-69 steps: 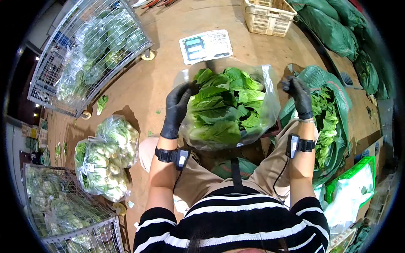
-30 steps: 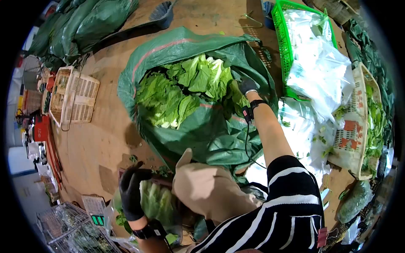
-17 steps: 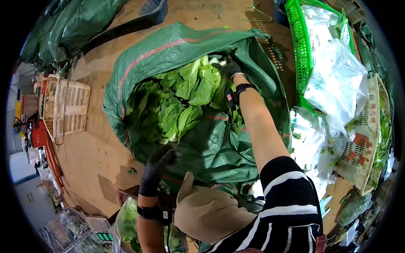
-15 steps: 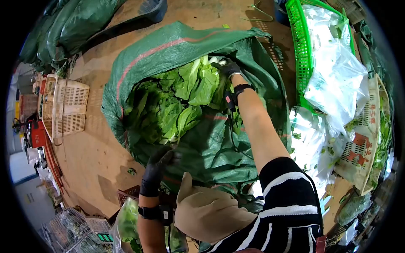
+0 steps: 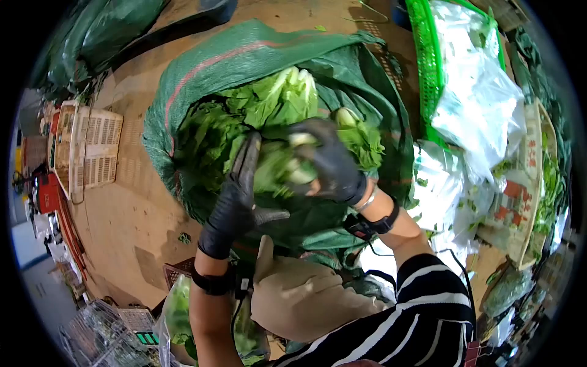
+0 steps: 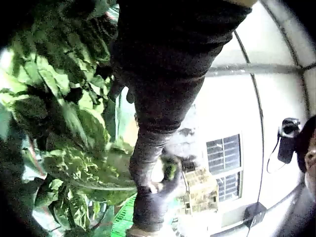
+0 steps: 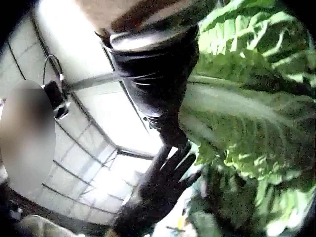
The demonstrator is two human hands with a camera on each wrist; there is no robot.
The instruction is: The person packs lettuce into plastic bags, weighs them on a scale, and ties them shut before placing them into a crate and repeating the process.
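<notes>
A big green woven sack (image 5: 214, 61) lies with its mouth wide, full of leafy greens (image 5: 238, 104) with white stem ends. Over it, my black-gloved right hand (image 5: 335, 162) grips a head of leafy greens (image 5: 275, 168) by its pale stem end; its leaves are blurred in the head view. Broad crinkled leaves of that head (image 7: 247, 113) fill much of the right wrist view. Facing it from the left is my gloved left hand (image 5: 235, 199), fingers straight and thumb apart, beside the leaves. Another head (image 5: 361, 137) lies at the sack's right side.
A green crate (image 5: 425, 67) with white plastic bags stands at the right, a cream crate (image 5: 510, 189) behind them. Another cream crate (image 5: 98, 150) is at the left. Near my knee sits a clear bag of greens (image 5: 177, 312). Full green sacks (image 5: 104, 37) lie far left.
The view has turned from a plastic bag of greens to the sack. My right hand has brought a head of leafy greens inward from the sack's right side; my left hand has come up beside it.
</notes>
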